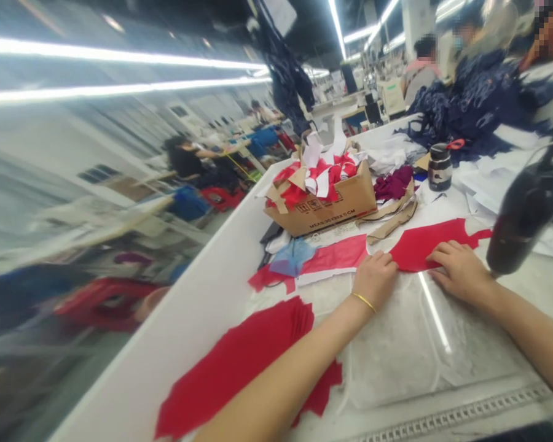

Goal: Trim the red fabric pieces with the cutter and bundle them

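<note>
A red cloth piece (426, 241) lies flat on the desk (391, 356), right of centre; the left hand (376, 277) touches its left corner, though whether it pinches I cannot tell, and the right hand (461, 270) lies over its near edge, thumb and fingers apart. Nearer and to the left lies a stack of red pieces (239, 362); beyond stand a scrap-filled cardboard box (325, 215) and, farther right, a jar (440, 167).

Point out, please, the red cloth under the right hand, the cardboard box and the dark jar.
Red cloth (426, 242), head view: middle of its upper face.
Cardboard box (325, 213), head view: its printed side.
Dark jar (439, 168), head view: its body.
</note>
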Action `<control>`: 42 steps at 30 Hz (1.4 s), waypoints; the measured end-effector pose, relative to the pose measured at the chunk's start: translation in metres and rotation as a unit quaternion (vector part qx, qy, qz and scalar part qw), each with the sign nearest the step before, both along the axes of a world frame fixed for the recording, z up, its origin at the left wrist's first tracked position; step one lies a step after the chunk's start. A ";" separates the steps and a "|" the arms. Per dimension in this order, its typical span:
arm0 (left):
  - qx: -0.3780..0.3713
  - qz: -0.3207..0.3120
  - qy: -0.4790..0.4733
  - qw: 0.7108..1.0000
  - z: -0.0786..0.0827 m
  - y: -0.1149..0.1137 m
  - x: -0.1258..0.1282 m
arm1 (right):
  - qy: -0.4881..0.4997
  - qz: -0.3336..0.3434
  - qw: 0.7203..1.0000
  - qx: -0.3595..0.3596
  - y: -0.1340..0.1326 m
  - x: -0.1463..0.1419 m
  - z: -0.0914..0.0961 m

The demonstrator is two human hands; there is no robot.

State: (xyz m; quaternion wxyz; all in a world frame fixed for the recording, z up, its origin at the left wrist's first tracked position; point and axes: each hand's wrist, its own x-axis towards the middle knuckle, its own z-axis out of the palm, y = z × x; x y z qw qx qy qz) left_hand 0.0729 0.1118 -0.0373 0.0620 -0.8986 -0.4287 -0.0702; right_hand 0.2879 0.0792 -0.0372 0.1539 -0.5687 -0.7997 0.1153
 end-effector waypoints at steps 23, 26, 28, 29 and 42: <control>-0.097 -0.009 -0.351 0.931 0.064 -0.018 -0.015 | 0.171 -0.050 0.983 0.051 0.010 0.016 0.003; -0.290 0.063 -0.400 0.867 0.088 -0.052 -0.029 | 0.285 0.015 0.956 -0.064 -0.001 0.023 0.019; -0.369 0.127 -0.462 0.796 0.097 -0.073 -0.041 | 0.300 0.088 0.935 -0.170 -0.010 0.027 0.030; -0.397 0.156 -0.484 0.764 0.098 -0.081 -0.047 | 0.294 0.119 0.925 -0.209 -0.014 0.029 0.035; -0.069 0.136 -0.093 0.984 0.007 -0.083 -0.078 | -0.044 0.024 0.981 -0.185 -0.010 0.013 0.023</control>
